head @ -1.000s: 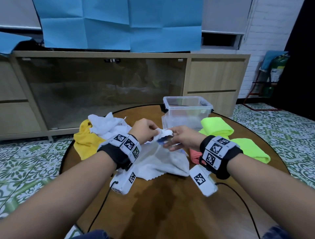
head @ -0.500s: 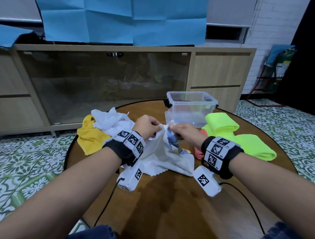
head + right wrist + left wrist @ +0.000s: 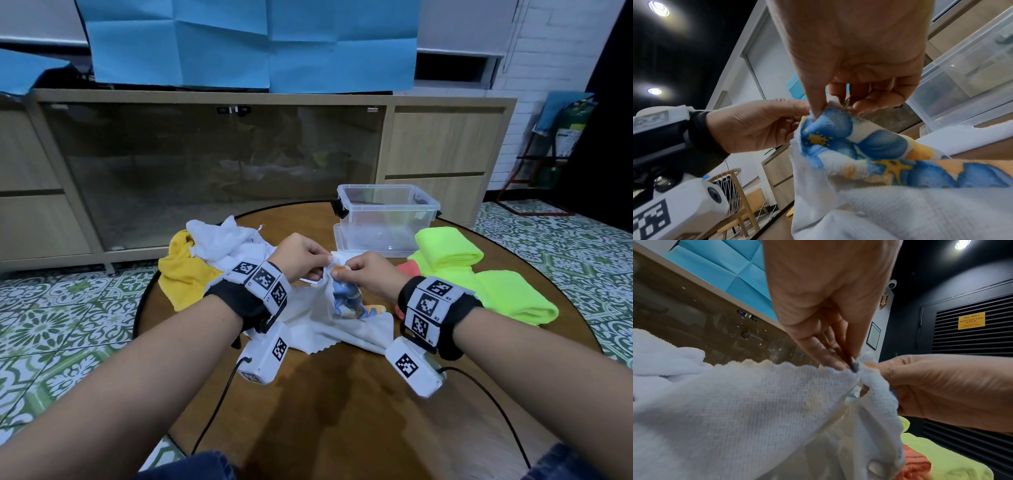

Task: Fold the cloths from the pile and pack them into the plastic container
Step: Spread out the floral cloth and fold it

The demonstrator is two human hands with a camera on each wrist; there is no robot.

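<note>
Cloth work had barely reached the packing stage: the white printed cloth [image 3: 329, 318] hung at the centre of the head view, its upper edge lifted and its lower part still resting on the round table [image 3: 342, 411]. Left hand [image 3: 301, 257] and right hand [image 3: 368, 270] sat almost touching, each pinching that scalloped edge between thumb and fingertips; the left wrist view showed the left fingertips [image 3: 830, 360] nipping the hem, and the right wrist view showed the right fingertips [image 3: 818, 110] closed on a bunched corner with blue and orange flowers. Judging by this, the person was hunting for corners to spread the cloth, so its folding had not properly begun. Right of the hands lay folded lime cloths [image 3: 448, 250] over a coral cloth [image 3: 406, 269], apparently folded but unpacked. Behind them, in the upper middle of the frame, the plastic container [image 3: 387, 219] stood open and looked empty, with what seemed to be its lid beneath. At left centre, the pile held a white cloth [image 3: 222, 240] and a yellow cloth [image 3: 185, 270], both crumpled and waiting. Bare table toward the bottom of the frame offered room for spreading; the table's rim lay close beside the pile at left and the lime cloths at right.
</note>
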